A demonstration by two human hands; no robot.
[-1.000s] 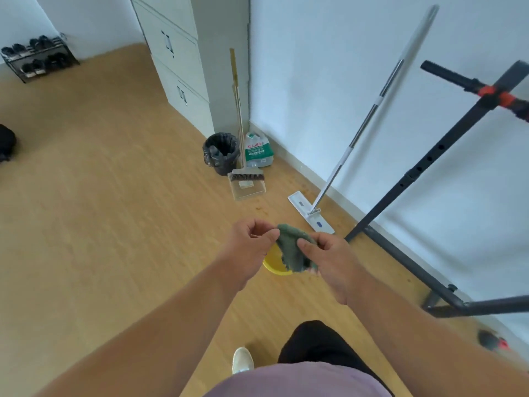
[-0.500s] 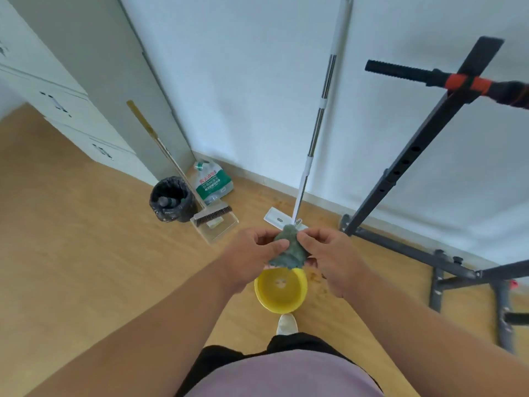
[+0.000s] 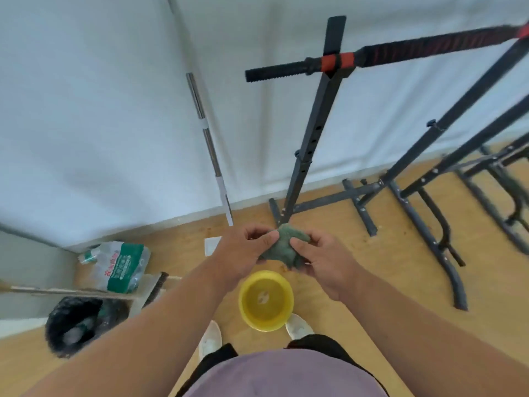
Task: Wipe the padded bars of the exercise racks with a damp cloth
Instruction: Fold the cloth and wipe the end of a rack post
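Both hands hold the green cloth [image 3: 283, 247] between them. The left hand [image 3: 246, 250] pinches its left edge with thumb and curled fingers; the right hand [image 3: 323, 262] grips its right side, thumb on top — the cloth is bunched and hangs slightly below the fingers. Directly beneath the grip, a yellow basin [image 3: 266, 300] sits on the wooden floor between the person's two white shoes. Just beyond the cloth stands the upright post of the nearest exercise rack [image 3: 312, 138]. Well above the grip, the rack's padded bar [image 3: 429, 50] runs to the right, with a red collar and a black ridged end pointing left. Left of the grip a mop handle [image 3: 209, 144] leans against the wall — further left lie a plastic jug [image 3: 123, 267] and a black bin [image 3: 74, 325].
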